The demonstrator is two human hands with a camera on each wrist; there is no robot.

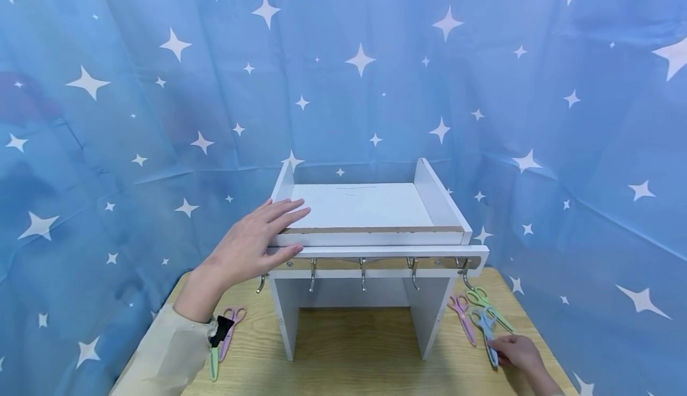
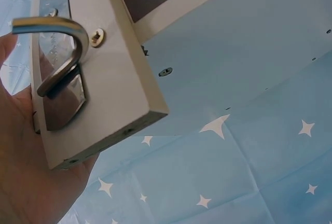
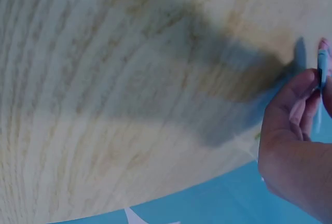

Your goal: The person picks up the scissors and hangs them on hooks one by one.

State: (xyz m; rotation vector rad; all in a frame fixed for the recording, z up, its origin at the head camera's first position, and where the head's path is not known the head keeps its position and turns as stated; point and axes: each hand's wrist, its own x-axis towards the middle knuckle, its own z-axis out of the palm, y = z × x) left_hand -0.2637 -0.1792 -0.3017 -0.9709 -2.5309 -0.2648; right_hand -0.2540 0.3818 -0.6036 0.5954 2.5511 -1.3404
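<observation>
A white shelf stand (image 1: 365, 239) with a row of metal hooks (image 1: 363, 274) along its front stands on the table. My left hand (image 1: 249, 241) rests on its left front corner, fingers spread over the upper edge and thumb along the hook rail. In the left wrist view the end of that rail (image 2: 111, 89) and one hook (image 2: 78, 42) lie in front of the palm. Over at the right, my right hand (image 1: 517, 351) pinches blue scissors (image 1: 485, 322) near the blade end. The right wrist view shows the blue scissors (image 3: 322, 63) edge-on between thumb and fingers.
Purple-pink scissors (image 1: 464, 320) and green scissors (image 1: 496, 311) lie right of the stand, close to the blue pair. Left of it, partly behind my sleeve, are another purple pair (image 1: 231, 337) and a green-tipped piece (image 1: 214, 365). A blue star-patterned curtain (image 1: 343, 104) surrounds the wooden table (image 1: 365, 336).
</observation>
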